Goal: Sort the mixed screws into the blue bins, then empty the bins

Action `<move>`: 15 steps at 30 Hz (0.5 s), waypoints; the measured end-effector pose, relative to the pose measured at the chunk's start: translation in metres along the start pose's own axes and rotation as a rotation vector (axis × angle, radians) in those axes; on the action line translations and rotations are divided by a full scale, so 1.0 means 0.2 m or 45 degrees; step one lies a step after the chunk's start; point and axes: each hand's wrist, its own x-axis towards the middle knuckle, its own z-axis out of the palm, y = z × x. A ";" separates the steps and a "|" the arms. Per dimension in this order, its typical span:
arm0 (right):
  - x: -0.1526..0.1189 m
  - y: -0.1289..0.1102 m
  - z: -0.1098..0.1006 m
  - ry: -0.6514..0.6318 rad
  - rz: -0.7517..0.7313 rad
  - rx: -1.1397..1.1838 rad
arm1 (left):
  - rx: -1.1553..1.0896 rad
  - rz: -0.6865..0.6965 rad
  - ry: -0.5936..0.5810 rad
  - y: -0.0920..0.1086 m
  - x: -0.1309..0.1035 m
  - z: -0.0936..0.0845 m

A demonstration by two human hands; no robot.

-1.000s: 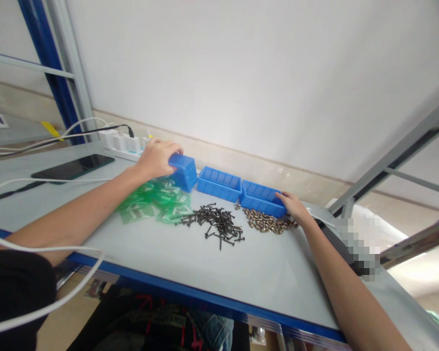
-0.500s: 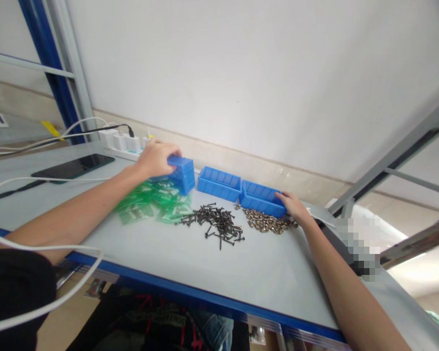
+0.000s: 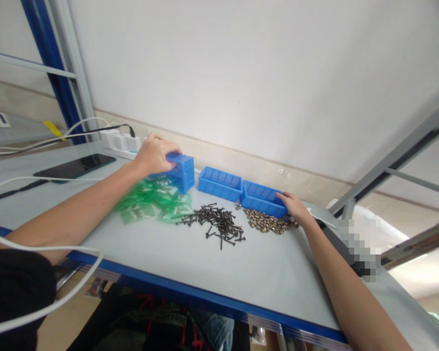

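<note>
My left hand (image 3: 157, 153) is closed on a blue plastic bin (image 3: 186, 173), tipped on its side over a pile of green plastic bags (image 3: 157, 200). At the right, my right hand (image 3: 293, 205) grips the end of another blue bin (image 3: 263, 200); its fingers are partly hidden. Between these two stands a third blue bin (image 3: 219, 185), upright and untouched. Black screws (image 3: 221, 224) lie heaped in front of the middle bin. Small brass-coloured metal pieces (image 3: 269, 223) are spread before the right bin, close to my right hand.
A phone (image 3: 75, 167) lies at the left, with a white cable (image 3: 44, 179) running past it. Behind my left hand is a power strip (image 3: 119, 152) with plugged-in chargers. The wall (image 3: 237, 141) closes off the back; a blue edge (image 3: 205, 297) borders the grey table's front.
My left hand and its tipped bin have shifted very slightly. The right hand, the other bins and the piles look the same.
</note>
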 end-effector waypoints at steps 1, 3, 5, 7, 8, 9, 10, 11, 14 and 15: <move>0.00 0.00 0.00 -0.001 0.000 0.000 | -0.004 0.006 0.007 -0.01 0.00 0.00; 0.00 0.00 0.00 -0.002 0.000 0.002 | -0.006 0.013 0.015 -0.01 0.00 -0.01; 0.00 0.00 0.00 -0.003 0.001 0.010 | 0.000 0.015 0.006 -0.02 0.01 -0.02; 0.01 0.01 0.00 -0.003 -0.001 0.020 | 0.011 0.016 -0.020 -0.02 0.01 -0.03; 0.01 0.01 0.00 -0.002 -0.003 0.026 | 0.016 0.016 -0.035 -0.02 0.01 -0.03; 0.01 0.01 0.00 0.000 -0.004 0.031 | 0.019 0.016 -0.049 -0.02 0.02 -0.04; 0.02 0.02 0.00 0.002 -0.006 0.035 | 0.022 0.016 -0.056 -0.02 0.02 -0.04; 0.02 0.02 0.00 0.004 -0.008 0.038 | 0.023 0.018 -0.060 -0.02 0.02 -0.05; 0.03 0.04 0.01 0.016 -0.024 0.049 | 0.024 0.023 -0.058 -0.02 0.02 -0.05; 0.03 0.05 0.01 0.023 -0.032 0.055 | 0.026 0.024 -0.058 -0.03 0.02 -0.05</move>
